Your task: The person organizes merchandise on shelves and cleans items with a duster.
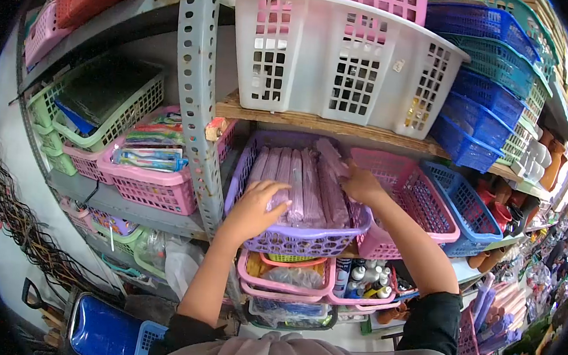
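Note:
A purple basket (pixel 296 240) on the middle shelf holds several long, pale purple packs (pixel 297 185) in clear wrapping, lying side by side. My left hand (pixel 258 209) rests over the packs at the basket's left side, its fingers spread, holding nothing. At the right side, my right hand (pixel 362 184) has its fingers closed on a purple pack (pixel 331 160) that lies slantwise over the others. An empty-looking pink basket (pixel 409 201) stands just right of the purple one, under my right forearm.
A large white basket (pixel 346 62) sits on the wooden shelf above. A perforated metal post (pixel 200 104) rises at the left. A blue basket (pixel 461 211) stands further right. Below are pink baskets (pixel 285 290) with bottles and bags. Pink baskets of toothbrushes (pixel 156 191) sit left.

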{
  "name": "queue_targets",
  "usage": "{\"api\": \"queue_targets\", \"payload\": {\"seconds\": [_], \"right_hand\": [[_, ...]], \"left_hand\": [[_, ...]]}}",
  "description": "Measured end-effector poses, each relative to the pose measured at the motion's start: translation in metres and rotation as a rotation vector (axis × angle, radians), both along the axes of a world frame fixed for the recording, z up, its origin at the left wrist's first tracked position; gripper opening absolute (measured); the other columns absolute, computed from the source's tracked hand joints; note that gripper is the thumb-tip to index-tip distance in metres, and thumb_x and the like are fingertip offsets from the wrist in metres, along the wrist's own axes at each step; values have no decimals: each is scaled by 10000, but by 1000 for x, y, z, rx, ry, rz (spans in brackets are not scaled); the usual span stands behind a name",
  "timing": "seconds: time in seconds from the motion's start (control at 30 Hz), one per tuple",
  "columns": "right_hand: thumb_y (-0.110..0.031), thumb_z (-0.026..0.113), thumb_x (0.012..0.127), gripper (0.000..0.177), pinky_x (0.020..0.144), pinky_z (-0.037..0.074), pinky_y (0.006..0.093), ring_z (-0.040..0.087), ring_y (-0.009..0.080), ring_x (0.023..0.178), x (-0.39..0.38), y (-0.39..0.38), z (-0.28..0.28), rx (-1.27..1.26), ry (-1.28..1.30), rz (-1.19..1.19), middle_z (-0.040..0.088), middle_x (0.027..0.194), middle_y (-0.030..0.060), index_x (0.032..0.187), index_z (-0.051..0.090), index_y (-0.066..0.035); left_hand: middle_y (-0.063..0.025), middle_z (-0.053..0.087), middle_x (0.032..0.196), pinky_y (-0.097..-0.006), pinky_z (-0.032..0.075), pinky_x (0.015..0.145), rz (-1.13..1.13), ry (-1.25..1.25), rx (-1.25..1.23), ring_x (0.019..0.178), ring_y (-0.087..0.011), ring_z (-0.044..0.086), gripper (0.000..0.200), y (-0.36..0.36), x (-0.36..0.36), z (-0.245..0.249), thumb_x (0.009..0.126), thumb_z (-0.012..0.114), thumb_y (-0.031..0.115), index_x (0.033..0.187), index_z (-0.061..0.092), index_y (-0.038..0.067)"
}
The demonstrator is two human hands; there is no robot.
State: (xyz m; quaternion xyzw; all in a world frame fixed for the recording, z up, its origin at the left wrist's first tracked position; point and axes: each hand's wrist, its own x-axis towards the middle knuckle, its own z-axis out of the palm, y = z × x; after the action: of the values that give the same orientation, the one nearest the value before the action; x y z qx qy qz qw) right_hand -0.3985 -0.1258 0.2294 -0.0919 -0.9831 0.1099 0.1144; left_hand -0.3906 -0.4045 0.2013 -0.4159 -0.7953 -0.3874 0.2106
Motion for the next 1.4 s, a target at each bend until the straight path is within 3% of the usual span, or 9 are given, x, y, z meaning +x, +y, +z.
{"api": "queue_targets", "payload": {"seconds": [0.07,0.23,0.33,0.43,0.6,0.8,0.9,1.0,1.4], "right_hand": [[-315,494,855,596,861,475,475,593,437,980,-24,0,-17,87,-37,26,606,1046,298,1380,314,-99],[-327,519,846,676,874,478,466,603,407,1006,-51,-19,-24,207,-262,125,600,1089,293,1341,295,74],[-398,562,831,738,884,477,448,602,404,1014,-65,-29,-36,274,-461,172,594,1092,305,1352,297,52],[-451,594,805,810,890,478,432,603,400,1019,-63,-26,-49,177,-342,168,592,1100,305,1361,289,52],[-465,618,765,719,897,478,420,609,368,1027,-53,-26,-33,122,-337,210,613,1071,283,1226,483,70],[-342,630,731,494,645,562,408,682,327,746,-61,-27,-15,81,-522,177,658,919,255,984,631,82],[-293,641,708,457,721,544,408,676,295,855,-81,-23,-8,-10,-559,204,656,987,230,1032,653,29],[-259,675,721,570,684,558,408,608,294,1057,-107,-31,5,-41,-578,-35,573,1193,241,1230,567,-26],[-242,716,718,814,633,570,421,406,342,1278,-182,-24,-75,532,69,-119,336,1425,222,1412,336,-49]], "left_hand": [[-135,595,1110,-379,404,945,33,-98,-39,1086,-323,523,346,-1,5,1,856,620,217,1159,576,56],[-146,596,1095,-377,411,933,-19,-100,-45,1074,-324,527,344,-3,4,3,851,624,209,1156,576,59],[-150,596,1086,-377,415,922,0,-76,-27,1068,-327,528,343,-1,5,4,843,631,198,1152,577,60],[-121,604,1056,-393,443,881,7,-27,-7,1053,-319,536,345,-2,4,3,840,623,252,1137,575,84],[-124,610,1057,-390,453,864,-7,-11,-34,1026,-318,555,358,-3,3,1,836,628,249,1147,568,83],[-140,615,1085,-385,443,887,-118,-95,-50,1043,-326,561,381,-9,5,5,837,635,267,1170,573,92],[-141,620,1078,-385,443,888,-131,-150,-61,1027,-324,572,388,-11,5,6,835,637,282,1172,574,101],[-142,623,1078,-389,449,878,-131,-137,-48,1016,-322,580,385,-12,1,3,835,638,287,1161,579,89],[-120,642,1063,-392,459,868,-120,-189,-34,984,-304,603,389,-13,-7,0,843,632,325,1148,578,90]]}}
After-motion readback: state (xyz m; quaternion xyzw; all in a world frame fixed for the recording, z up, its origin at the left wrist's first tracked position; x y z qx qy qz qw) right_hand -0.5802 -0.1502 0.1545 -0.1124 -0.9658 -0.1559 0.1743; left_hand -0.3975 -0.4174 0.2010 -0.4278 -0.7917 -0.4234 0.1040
